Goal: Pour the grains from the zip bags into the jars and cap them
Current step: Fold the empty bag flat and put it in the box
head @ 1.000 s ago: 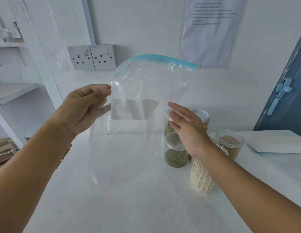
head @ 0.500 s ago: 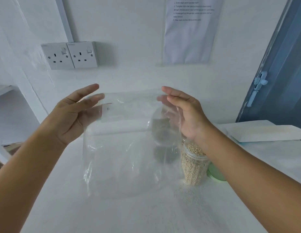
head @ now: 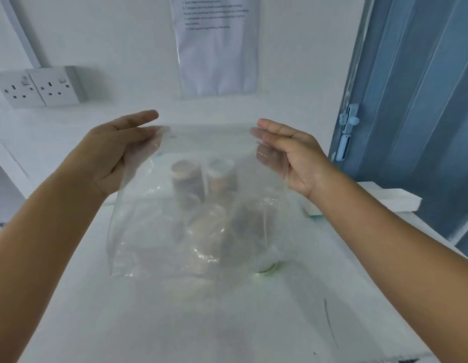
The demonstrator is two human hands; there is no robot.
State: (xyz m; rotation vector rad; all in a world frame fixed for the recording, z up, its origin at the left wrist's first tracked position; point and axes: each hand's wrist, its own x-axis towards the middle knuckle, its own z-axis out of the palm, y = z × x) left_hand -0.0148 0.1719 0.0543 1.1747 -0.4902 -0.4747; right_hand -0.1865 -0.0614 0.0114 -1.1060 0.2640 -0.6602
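Observation:
An empty clear zip bag [head: 175,244] hangs in front of me above the white table [head: 175,323]. My left hand [head: 115,155] pinches its upper left corner and my right hand [head: 290,158] pinches its upper right corner, stretching the top edge flat between them. Through the plastic, several jars of grain show blurred on the table: a dark-filled jar [head: 187,179], a paler one [head: 222,174] beside it, and others lower down. A green lid [head: 267,271] lies on the table by the bag's lower right corner.
A white block [head: 384,200] lies at the back right of the table, in front of a blue door [head: 416,113]. On the wall hang a double socket [head: 42,86] at left and a printed sheet [head: 217,48] at centre.
The bag's blue zip top has come down and out of sight. Both hands have moved apart, pulling the bag out wide and lower in front of the jars. My view has turned to the right.

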